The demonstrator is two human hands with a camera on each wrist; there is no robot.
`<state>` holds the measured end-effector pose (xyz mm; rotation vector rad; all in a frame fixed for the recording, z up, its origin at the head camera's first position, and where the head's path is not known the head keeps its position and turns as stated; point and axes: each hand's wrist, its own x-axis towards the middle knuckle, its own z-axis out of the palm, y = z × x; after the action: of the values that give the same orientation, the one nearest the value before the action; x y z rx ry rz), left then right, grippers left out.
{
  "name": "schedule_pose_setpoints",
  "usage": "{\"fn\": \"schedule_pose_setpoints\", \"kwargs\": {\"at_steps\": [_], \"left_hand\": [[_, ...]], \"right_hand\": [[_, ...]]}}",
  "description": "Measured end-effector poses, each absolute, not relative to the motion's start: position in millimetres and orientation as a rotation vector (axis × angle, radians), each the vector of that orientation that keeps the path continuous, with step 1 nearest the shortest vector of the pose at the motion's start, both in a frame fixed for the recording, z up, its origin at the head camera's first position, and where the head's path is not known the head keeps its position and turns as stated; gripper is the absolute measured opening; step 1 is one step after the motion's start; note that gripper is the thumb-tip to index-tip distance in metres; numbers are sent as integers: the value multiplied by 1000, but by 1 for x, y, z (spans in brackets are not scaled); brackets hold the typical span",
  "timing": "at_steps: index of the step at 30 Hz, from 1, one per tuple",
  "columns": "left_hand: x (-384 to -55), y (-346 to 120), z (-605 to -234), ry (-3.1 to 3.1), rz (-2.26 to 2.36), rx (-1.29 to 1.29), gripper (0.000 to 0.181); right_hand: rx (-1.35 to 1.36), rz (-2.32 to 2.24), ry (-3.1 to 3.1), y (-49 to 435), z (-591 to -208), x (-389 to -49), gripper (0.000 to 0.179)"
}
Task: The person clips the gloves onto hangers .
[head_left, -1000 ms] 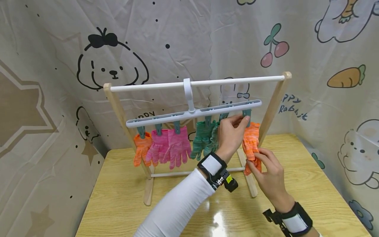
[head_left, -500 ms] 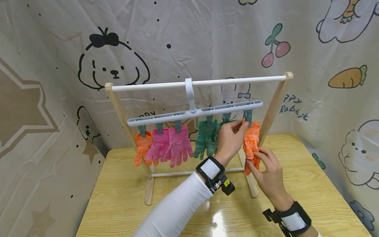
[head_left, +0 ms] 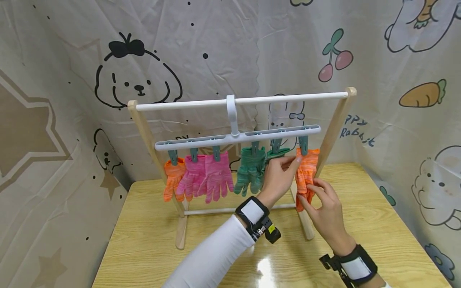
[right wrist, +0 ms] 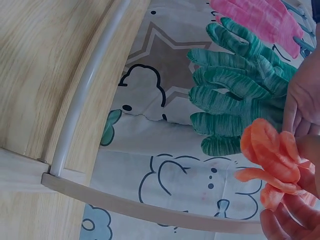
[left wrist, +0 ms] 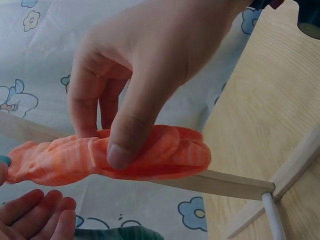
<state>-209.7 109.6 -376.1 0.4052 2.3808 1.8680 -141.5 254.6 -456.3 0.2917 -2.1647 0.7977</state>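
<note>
An orange knitted glove (head_left: 307, 165) hangs by its cuff from the rightmost teal clip (head_left: 304, 146) of a pale grey clip hanger (head_left: 230, 139). My right hand (head_left: 328, 216) pinches the glove's lower part between thumb and fingers. In the left wrist view, the thumb of that right hand (left wrist: 150, 65) presses on the glove (left wrist: 55, 160). Beside the cuff, my left hand (head_left: 277, 178) stands off the clip with its fingers loosely bent; whether its thumb touches the cuff edge I cannot tell. Behind the left hand hang two green gloves (head_left: 250, 168).
Two pink gloves (head_left: 217, 176) and another orange glove (head_left: 174, 178) hang on the left half. The hanger hooks over the white rod (head_left: 288, 97) of a wooden stand (head_left: 144, 128). The stand rests on a wood-grain table (head_left: 144, 232), with a printed curtain (head_left: 216, 40) behind.
My left hand has come off the rightmost clip and moved slightly down. That clip now looks narrower on the cuff, and the hanger's right end has dropped a little. The right hand keeps its pinch.
</note>
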Motion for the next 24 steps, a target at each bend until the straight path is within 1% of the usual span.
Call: {"fn": "schedule_pose_setpoints", "kwargs": {"at_steps": [9,15,24], "left_hand": [[-205,104,-392,2375,1808,419,42],[-202,97,-405,2388,1780,384,44],[-201,85,-426,2381,1783,357,39]], "right_hand": [[280,759,-2211,256,-458,-139,41],[303,747,-2248,258,-462,-138,38],[313,722,-2306,256,-471,-134,35]]}}
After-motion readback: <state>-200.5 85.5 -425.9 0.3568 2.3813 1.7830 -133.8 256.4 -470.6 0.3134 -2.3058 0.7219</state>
